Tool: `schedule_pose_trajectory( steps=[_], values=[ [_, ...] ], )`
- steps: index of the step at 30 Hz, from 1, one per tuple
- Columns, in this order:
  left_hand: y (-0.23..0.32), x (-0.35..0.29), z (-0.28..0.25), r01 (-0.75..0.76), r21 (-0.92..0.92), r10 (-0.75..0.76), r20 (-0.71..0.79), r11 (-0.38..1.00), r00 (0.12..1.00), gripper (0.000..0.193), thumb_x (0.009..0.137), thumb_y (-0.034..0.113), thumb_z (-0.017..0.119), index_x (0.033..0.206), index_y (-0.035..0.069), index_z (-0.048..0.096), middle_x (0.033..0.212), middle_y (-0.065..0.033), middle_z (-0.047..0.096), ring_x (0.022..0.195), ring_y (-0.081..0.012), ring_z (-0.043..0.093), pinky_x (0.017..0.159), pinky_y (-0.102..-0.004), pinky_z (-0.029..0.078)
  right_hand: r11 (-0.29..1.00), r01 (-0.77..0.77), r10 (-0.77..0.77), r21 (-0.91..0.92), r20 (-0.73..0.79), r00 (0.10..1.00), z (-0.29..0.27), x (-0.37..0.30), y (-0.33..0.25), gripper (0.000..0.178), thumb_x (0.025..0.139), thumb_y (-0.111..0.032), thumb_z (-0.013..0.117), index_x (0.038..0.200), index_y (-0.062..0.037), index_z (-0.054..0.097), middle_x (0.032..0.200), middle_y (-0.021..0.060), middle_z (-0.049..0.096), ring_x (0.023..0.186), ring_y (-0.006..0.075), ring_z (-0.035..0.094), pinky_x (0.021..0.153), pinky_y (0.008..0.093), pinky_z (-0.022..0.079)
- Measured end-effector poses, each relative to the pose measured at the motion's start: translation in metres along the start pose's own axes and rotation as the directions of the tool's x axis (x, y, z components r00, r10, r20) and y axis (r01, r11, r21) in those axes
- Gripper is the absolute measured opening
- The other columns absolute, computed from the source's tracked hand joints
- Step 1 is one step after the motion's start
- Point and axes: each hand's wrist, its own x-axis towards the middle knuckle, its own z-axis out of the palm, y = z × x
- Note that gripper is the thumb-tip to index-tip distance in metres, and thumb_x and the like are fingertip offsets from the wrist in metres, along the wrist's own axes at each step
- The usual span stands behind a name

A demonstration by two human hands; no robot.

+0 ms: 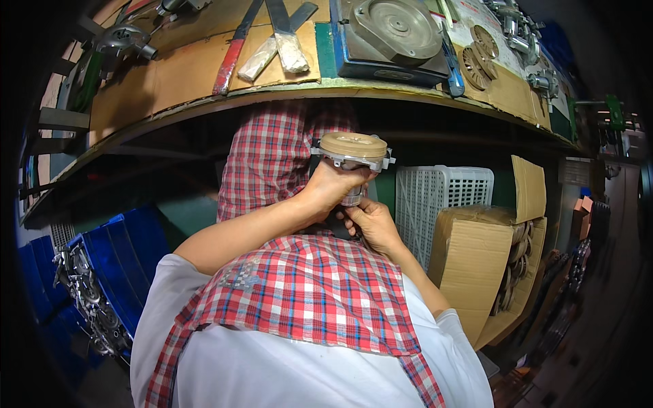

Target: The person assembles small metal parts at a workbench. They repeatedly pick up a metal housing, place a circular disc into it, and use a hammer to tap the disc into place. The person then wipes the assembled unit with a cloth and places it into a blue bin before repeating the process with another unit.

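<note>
Over my lap, just below the bench edge, I hold up a silvery metal housing (373, 164) with lugs around its rim. A tan ribbed disc (354, 145) lies on top of it, roughly level. My left hand (333, 183) is wrapped round the underside of the housing. Below that grip, a short cylindrical neck (352, 198) points down toward me. My right hand (374, 221) is closed at the lower end of this neck, its fingers bent inward beside something dark. What those fingers pinch is hidden.
On the bench (170, 105) lie red-handled and tape-wrapped flat tools (289, 53), a round metal fixture (394, 30), tan discs (476, 64) and metal housings (126, 41). A white crate (442, 187) and a carton (473, 262) of discs stand right; blue bins (129, 255) and metal parts (88, 296) left.
</note>
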Motion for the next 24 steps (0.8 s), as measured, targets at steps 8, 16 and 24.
schedule_pose_trajectory(
  steps=[8, 16, 24],
  values=[
    [0.0001, -0.0039, 0.0008, -0.004, -0.063, 0.004, 0.006, 0.998, 1.000, 0.036, 0.085, 0.006, 0.073, 0.117, 0.002, 0.056, 0.101, -0.0069, 0.064, 0.090, -0.0153, 0.062, 0.074, -0.0322, 0.054, 0.999, -0.019, 0.018, -0.027, -0.009, 1.000, -0.0017, 0.0037, 0.0030, 0.014, 0.093, -0.012, 0.067, 0.100, -0.0009, 0.062, 0.082, 0.0071, 0.065, 0.064, 0.0088, 0.056, 0.057, 0.0228, 0.049],
    [-0.0028, -0.0012, -0.0002, -0.021, -0.064, 0.022, 0.008, 0.998, 1.000, 0.034, 0.085, 0.004, 0.072, 0.116, 0.003, 0.058, 0.102, -0.0060, 0.065, 0.092, -0.0138, 0.062, 0.079, -0.0315, 0.053, 0.999, 0.031, -0.031, -0.027, -0.003, 1.000, -0.0001, 0.0045, 0.0051, 0.016, 0.091, -0.013, 0.070, 0.098, -0.0020, 0.060, 0.083, 0.0044, 0.063, 0.064, 0.0090, 0.055, 0.055, 0.0229, 0.047],
    [-0.0054, 0.0010, -0.0013, -0.027, -0.028, 0.028, 0.014, 0.999, 1.000, 0.033, 0.085, 0.007, 0.072, 0.115, 0.003, 0.058, 0.098, -0.0055, 0.064, 0.088, -0.0142, 0.062, 0.071, -0.0313, 0.053, 0.999, -0.001, -0.001, -0.038, -0.040, 0.999, 0.0019, 0.0025, 0.0010, 0.014, 0.092, -0.009, 0.068, 0.100, 0.0006, 0.062, 0.082, 0.0079, 0.066, 0.062, 0.0089, 0.057, 0.055, 0.0221, 0.049]
  ],
)
